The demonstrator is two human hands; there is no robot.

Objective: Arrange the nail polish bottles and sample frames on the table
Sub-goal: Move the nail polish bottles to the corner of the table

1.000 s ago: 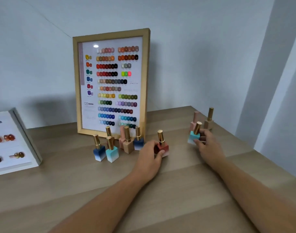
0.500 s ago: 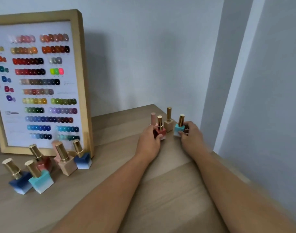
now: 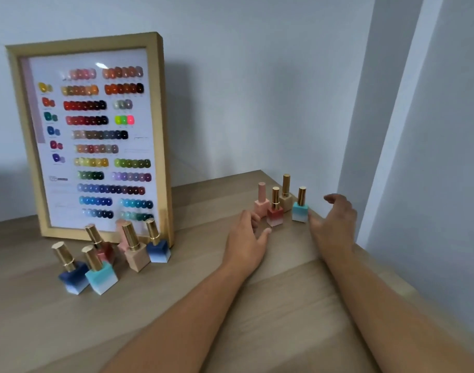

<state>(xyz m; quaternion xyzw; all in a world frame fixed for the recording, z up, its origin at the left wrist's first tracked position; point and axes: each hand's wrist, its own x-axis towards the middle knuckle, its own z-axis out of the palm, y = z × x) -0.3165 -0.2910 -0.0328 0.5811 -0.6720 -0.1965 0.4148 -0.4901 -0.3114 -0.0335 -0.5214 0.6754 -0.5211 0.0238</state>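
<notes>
Near the table's far right corner stands a small cluster of bottles: a pink bottle (image 3: 262, 203), a red bottle (image 3: 275, 214), a beige bottle (image 3: 285, 198) and a teal bottle (image 3: 300, 210). My left hand (image 3: 246, 243) rests open just left of the red bottle and holds nothing. My right hand (image 3: 334, 223) hovers open to the right of the teal bottle, fingers spread. A wooden sample frame (image 3: 91, 138) with colour swatches leans against the wall. In front of it stand several more bottles, among them a dark blue one (image 3: 72, 273) and a teal one (image 3: 100, 275).
The wooden table (image 3: 176, 305) ends at its right edge close to my right hand, beside a grey wall (image 3: 419, 157). A back wall rises behind the frame and the bottles.
Both hands have let go of the red and teal bottles, which now stand in the right cluster. The hands have drawn back and opened. The view has swung back left.
</notes>
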